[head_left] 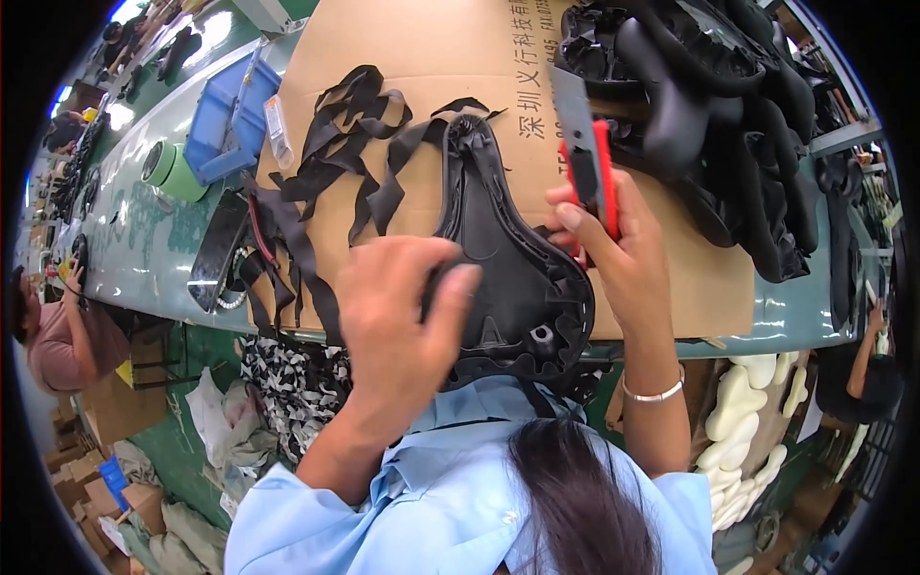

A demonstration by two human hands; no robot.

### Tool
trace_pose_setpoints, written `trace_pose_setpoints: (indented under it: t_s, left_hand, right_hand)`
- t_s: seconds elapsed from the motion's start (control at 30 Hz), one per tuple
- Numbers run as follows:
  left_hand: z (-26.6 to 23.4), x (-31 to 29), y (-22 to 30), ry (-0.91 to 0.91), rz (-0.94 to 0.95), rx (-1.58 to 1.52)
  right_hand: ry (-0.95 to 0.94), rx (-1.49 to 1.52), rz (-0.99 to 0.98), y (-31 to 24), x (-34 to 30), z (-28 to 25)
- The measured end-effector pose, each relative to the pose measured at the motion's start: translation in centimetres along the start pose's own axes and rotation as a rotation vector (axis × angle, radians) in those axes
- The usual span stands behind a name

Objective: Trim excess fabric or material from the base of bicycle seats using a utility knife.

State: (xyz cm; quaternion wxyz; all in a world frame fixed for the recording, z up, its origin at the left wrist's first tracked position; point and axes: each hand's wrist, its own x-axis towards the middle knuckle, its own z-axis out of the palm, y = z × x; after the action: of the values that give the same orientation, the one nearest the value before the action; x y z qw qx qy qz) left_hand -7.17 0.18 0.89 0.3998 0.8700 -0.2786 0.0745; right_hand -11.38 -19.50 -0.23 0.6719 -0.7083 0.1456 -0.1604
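Observation:
A black bicycle saddle (489, 259) lies underside up, its narrow nose pointing away from me and its wide end near my body. Black cover material is folded round its rim, wavy along the wide end. My right hand (618, 240) grips a red utility knife (592, 172) beside the saddle's right edge, blade pointing up and away. Over the saddle's left edge is my left hand (398, 316), slightly blurred, thumb and bent fingers apart; whether it touches the saddle I cannot tell. Long black fabric strips (359, 144) lie tangled left of the saddle.
Cardboard (431, 48) covers the table under the saddle. More black saddles (690, 105) are piled at the right. At the left are a blue bin (230, 120), a green tape roll (171, 171) and a clear-and-orange tube (278, 132). Black and white scraps (292, 379) fill the space below the edge.

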Motion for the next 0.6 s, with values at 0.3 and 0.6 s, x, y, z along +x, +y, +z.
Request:
trace_pose_setpoints:
  t_s: [0.3,0.6]
  left_hand:
    - [4.7,-0.5,2.3,-0.337,0.074,-0.113]
    - [5.3,-0.8,2.2,-0.287,-0.082,-0.365]
  right_hand:
    - [0.007,-0.708,-0.217,-1.9,-10.2,-5.2]
    - [-0.201,-1.165,-0.230,-3.9,-10.5,-3.7]
